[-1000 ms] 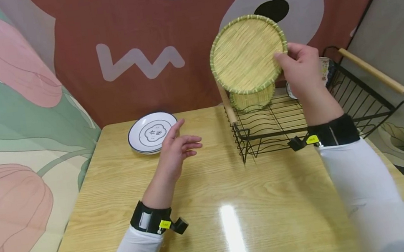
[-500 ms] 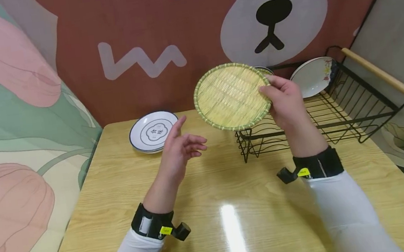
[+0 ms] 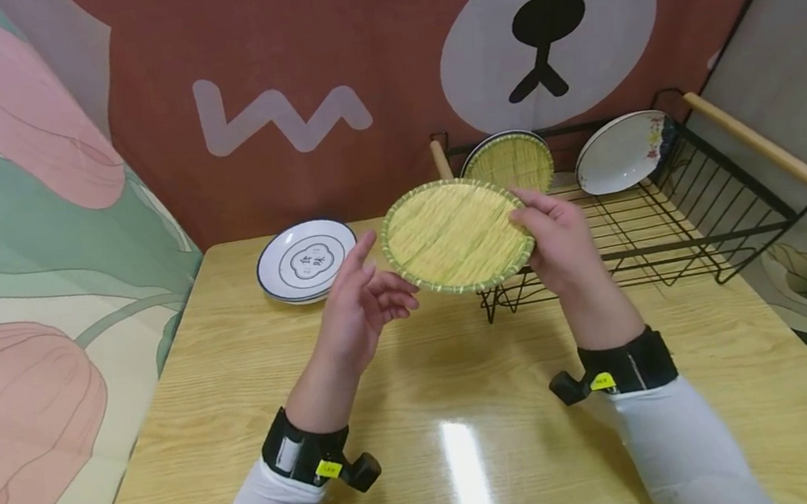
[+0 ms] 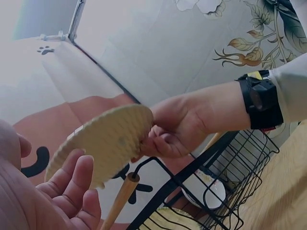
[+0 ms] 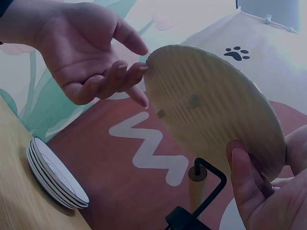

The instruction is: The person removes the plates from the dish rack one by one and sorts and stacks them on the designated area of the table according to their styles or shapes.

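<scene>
My right hand [image 3: 564, 242] pinches the right rim of a round woven bamboo tray [image 3: 456, 235], thumb on top and fingers beneath. The tray is held up over the table, tilted, in front of the dish rack's left end. My left hand [image 3: 364, 311] is at the tray's left rim, palm turned inward and fingers loosely bent. In the right wrist view the left fingertips [image 5: 143, 67] are right at the edge of the tray's underside. Behind the left hand lies a stack of white plates [image 3: 276, 261] with blue rims.
A black wire dish rack [image 3: 720, 242] with wooden handles [image 3: 752, 138] stands at the back right. In it lean another woven tray [image 3: 513, 159], in front of a dark-rimmed plate, and a white floral dish [image 3: 618, 154]. Printed cloth [image 3: 272, 41] hangs behind the wooden table [image 3: 422, 401].
My right hand has brought the woven tray down and left, from above the rack to my left hand, and tipped it flatter. The left hand has hardly moved.
</scene>
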Available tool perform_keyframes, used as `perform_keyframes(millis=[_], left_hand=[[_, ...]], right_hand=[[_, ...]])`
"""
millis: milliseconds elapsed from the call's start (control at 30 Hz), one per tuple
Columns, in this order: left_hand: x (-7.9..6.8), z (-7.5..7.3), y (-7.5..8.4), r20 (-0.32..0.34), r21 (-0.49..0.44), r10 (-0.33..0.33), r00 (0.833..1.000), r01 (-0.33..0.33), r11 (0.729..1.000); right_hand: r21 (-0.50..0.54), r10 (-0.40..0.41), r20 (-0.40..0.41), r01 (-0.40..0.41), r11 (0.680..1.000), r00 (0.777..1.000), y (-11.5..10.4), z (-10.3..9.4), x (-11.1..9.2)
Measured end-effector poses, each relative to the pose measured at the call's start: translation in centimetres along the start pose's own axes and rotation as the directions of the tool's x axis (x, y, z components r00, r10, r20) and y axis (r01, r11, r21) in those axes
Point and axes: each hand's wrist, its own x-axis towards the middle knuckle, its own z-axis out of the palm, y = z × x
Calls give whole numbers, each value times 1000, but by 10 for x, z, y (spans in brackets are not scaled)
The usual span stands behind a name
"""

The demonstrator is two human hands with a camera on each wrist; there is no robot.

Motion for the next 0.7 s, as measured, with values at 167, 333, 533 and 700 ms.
perform_keyframes(millis=[167,333,533,700], left_hand=[[-3,4,1,5,2,12,1000,-12,1000],[-4,5,1,-2,-5,25,1000,-25,1000],[-4,5,0,5,0,58,998,-58,998],[-5,4,2,50,26,50,997,-52,998]], right_hand=[[3,1,2,-1,1000,1000,4,-1,-2],[4,-2,-7,2,1000,1000,7,0,-4],[-40,-16,2,16,999,1000,8,7,-9],[-84,-32,44,36,996,999,6,10,-13]])
